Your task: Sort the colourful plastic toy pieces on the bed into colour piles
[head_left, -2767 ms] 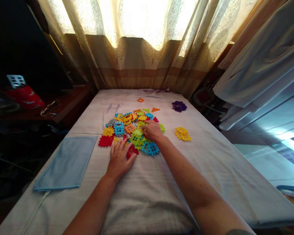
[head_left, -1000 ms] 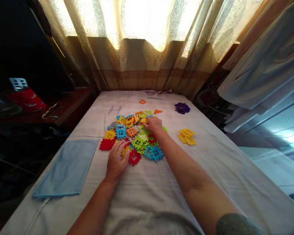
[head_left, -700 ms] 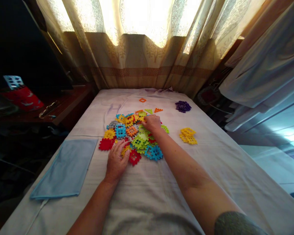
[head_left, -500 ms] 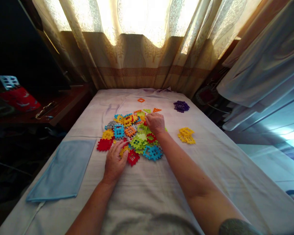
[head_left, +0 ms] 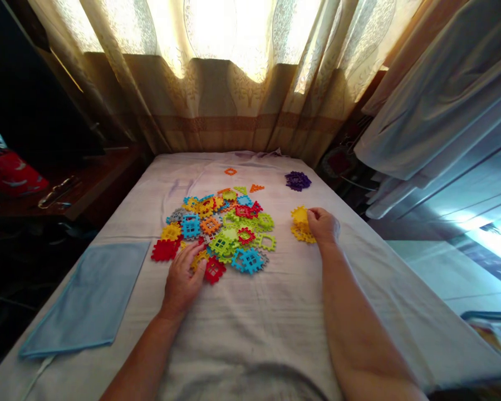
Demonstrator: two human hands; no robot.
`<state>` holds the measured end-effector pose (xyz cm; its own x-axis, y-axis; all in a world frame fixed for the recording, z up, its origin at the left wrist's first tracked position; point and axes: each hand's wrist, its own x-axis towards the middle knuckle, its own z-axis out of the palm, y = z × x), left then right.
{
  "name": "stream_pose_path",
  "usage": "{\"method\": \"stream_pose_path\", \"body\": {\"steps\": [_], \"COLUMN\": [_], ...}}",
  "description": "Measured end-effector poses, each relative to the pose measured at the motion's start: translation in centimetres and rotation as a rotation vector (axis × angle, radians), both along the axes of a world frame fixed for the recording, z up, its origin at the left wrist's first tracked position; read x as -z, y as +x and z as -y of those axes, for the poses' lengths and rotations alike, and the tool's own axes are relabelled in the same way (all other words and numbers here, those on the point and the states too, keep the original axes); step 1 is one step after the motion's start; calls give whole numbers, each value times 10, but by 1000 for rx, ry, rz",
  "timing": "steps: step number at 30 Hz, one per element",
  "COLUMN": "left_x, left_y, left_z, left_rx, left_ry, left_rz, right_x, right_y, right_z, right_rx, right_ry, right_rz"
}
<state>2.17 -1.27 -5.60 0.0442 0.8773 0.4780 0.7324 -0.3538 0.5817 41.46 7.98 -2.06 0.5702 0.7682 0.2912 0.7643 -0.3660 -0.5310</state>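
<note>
In the head view, a mixed heap of plastic interlocking tiles [head_left: 221,243] in red, blue, green, orange, grey and yellow lies on the sheet. My left hand [head_left: 184,277] rests on the heap's near left edge, fingers apart, beside a red tile [head_left: 214,269]. Out to the right, my right hand [head_left: 324,225] pinches a yellow tile [head_left: 299,215] by its edge, over a small pile of yellow tiles [head_left: 303,234]. Farther back sits a pile of purple tiles [head_left: 298,180].
A light blue cloth bag [head_left: 92,301] with a white cord lies at the left. Single orange tiles [head_left: 230,171] are behind the heap. A curtain [head_left: 217,100] hangs at the bed's far edge, and clothes [head_left: 426,111] hang at the right.
My right hand has moved from the back of the heap rightward to the yellow pile, now with a yellow tile in its fingers. My left hand stays at the heap. The view has shifted slightly.
</note>
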Motion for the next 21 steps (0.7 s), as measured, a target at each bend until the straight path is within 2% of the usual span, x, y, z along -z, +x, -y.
{"method": "stream_pose_path", "body": {"steps": [4, 9, 13, 17, 21], "left_x": [0, -3, -10, -17, -17], "left_y": [-1, 1, 0, -14, -31], "left_z": [0, 2, 4, 1, -5], "left_rx": [9, -1, -30, -161, -262], "left_ry": [-11, -9, 5, 76, 105], "left_rz": [9, 40, 76, 118, 109], "right_x": [4, 2, -4, -9, -13], "right_y": [-3, -8, -17, -51, -116], "right_z": [0, 5, 6, 3, 12], "right_rx": [22, 43, -23, -241, -610], "right_ry": [-58, -77, -25, 44, 149], "right_rz": [9, 105, 161, 201, 255]}}
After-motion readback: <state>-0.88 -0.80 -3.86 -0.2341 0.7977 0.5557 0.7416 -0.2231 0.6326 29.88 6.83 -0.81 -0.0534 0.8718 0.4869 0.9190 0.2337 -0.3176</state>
